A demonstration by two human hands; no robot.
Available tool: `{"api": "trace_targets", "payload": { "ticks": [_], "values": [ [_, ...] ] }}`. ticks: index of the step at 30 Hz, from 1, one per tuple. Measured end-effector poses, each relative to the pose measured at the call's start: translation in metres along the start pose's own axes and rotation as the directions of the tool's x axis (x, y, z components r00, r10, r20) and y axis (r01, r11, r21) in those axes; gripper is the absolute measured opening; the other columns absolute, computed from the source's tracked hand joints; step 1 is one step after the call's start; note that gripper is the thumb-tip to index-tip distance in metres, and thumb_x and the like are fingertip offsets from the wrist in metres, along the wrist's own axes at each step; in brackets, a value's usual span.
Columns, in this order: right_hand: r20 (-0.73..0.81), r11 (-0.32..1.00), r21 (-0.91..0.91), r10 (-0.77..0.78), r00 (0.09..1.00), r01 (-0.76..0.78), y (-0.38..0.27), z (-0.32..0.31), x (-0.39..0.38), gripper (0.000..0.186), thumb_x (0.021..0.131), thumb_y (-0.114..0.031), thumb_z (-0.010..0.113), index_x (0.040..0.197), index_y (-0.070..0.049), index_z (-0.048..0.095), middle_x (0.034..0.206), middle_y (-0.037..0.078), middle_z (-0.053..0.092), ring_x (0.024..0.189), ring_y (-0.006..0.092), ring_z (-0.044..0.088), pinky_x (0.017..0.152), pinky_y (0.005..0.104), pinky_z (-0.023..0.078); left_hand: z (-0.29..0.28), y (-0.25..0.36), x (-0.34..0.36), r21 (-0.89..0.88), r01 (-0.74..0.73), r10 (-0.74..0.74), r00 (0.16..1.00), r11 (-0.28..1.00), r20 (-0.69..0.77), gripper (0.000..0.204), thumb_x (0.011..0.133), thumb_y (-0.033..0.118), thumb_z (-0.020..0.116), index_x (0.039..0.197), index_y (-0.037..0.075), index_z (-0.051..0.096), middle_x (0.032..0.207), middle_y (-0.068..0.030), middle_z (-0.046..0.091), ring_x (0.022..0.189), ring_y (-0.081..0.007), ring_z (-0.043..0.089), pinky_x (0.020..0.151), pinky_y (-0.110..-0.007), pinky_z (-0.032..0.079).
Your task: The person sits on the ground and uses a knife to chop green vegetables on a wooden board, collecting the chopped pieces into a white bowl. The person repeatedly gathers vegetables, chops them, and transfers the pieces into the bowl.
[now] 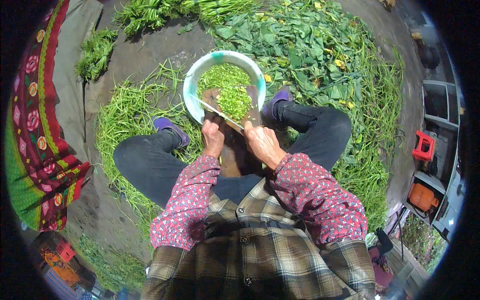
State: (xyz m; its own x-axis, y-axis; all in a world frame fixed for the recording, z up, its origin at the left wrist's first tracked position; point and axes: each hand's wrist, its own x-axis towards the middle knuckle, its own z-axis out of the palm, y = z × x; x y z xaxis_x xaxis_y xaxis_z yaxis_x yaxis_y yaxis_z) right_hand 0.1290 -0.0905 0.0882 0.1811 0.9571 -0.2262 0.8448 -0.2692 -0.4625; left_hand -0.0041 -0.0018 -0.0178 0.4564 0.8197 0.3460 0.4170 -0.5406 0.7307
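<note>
The right hand point(263, 144) has its fingers wrapped round the knife point(220, 113), which slants far-left across the board point(254, 99); chopped greens point(234, 102) lie just beyond it. Whether the left hand's point(213, 137) bent fingers grip anything, I can't tell.

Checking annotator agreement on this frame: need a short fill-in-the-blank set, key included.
1. The long metal knife is gripped by the person's ____ hand.
2. Finely chopped green pieces lie in the round, pale plastic basin and on the brown wooden cutting ____.
3. Both low shoes are coloured ____.
Missing words: right; board; purple.
</note>
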Motion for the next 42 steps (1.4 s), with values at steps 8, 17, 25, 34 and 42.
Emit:
{"api": "trace_targets", "payload": {
  "ticks": [8, 17, 25, 34, 42],
  "values": [
    [-0.087, 0.999, 0.045, 0.022, 0.996, -0.018, 0.004, 0.023, 0.028, 0.012, 0.071, -0.005, 0.056, 0.077, 0.002, 0.048, 0.062, 0.024, 0.056, 0.061, 0.0412, 0.059, 0.052, 0.0482, 0.046, -0.009, 0.015, 0.003, 0.066, -0.083, 0.074, 0.989, 0.994, 0.131, 0.016, 0.060, -0.011, 0.057, 0.073, -0.002, 0.054, 0.087, -0.0179, 0.054, 0.086, -0.0357, 0.052, 0.074, -0.041, 0.046],
    [0.047, 0.996, -0.086, 0.015, 0.999, -0.011, -0.004, -0.001, 0.001, 0.013, 0.070, -0.003, 0.053, 0.081, 0.002, 0.046, 0.060, 0.021, 0.057, 0.058, 0.0378, 0.059, 0.049, 0.0458, 0.046, -0.001, -0.004, -0.003, 0.060, -0.021, 0.020, 1.000, 0.998, 0.022, 0.024, 0.064, -0.007, 0.059, 0.087, -0.001, 0.062, 0.087, -0.0182, 0.058, 0.083, -0.0366, 0.057, 0.072, -0.037, 0.048],
    [-0.168, 0.994, 0.064, -0.075, 0.983, 0.087, 0.012, 0.024, 0.032, 0.013, 0.071, -0.004, 0.055, 0.080, 0.001, 0.047, 0.062, 0.022, 0.057, 0.059, 0.0387, 0.059, 0.050, 0.0463, 0.045, -0.007, 0.010, 0.007, 0.034, -0.083, 0.083, 0.996, 0.996, 0.015, 0.015, 0.061, -0.008, 0.056, 0.074, -0.001, 0.054, 0.078, -0.0173, 0.051, 0.078, -0.0371, 0.051, 0.068, -0.041, 0.043],
    [0.018, 0.998, -0.067, -0.015, 1.000, 0.016, -0.008, 0.015, 0.002, 0.007, 0.076, -0.004, 0.048, 0.080, 0.002, 0.046, 0.059, 0.021, 0.056, 0.055, 0.0361, 0.059, 0.047, 0.0450, 0.045, -0.007, 0.006, 0.007, -0.077, -0.017, 0.013, 0.999, 0.997, -0.050, 0.021, 0.065, -0.006, 0.055, 0.085, -0.001, 0.062, 0.080, -0.0190, 0.055, 0.073, -0.0376, 0.053, 0.065, -0.044, 0.044],
    [-0.135, 0.993, 0.112, -0.004, 0.991, 0.020, 0.011, 0.021, 0.024, 0.012, 0.073, -0.003, 0.052, 0.078, 0.003, 0.044, 0.060, 0.025, 0.055, 0.059, 0.0427, 0.056, 0.049, 0.0478, 0.043, -0.011, 0.011, 0.004, 0.051, -0.049, 0.044, 0.995, 0.998, 0.093, 0.018, 0.062, -0.010, 0.055, 0.079, -0.003, 0.056, 0.090, -0.0190, 0.053, 0.086, -0.0370, 0.053, 0.074, -0.040, 0.046]
  ]
}}
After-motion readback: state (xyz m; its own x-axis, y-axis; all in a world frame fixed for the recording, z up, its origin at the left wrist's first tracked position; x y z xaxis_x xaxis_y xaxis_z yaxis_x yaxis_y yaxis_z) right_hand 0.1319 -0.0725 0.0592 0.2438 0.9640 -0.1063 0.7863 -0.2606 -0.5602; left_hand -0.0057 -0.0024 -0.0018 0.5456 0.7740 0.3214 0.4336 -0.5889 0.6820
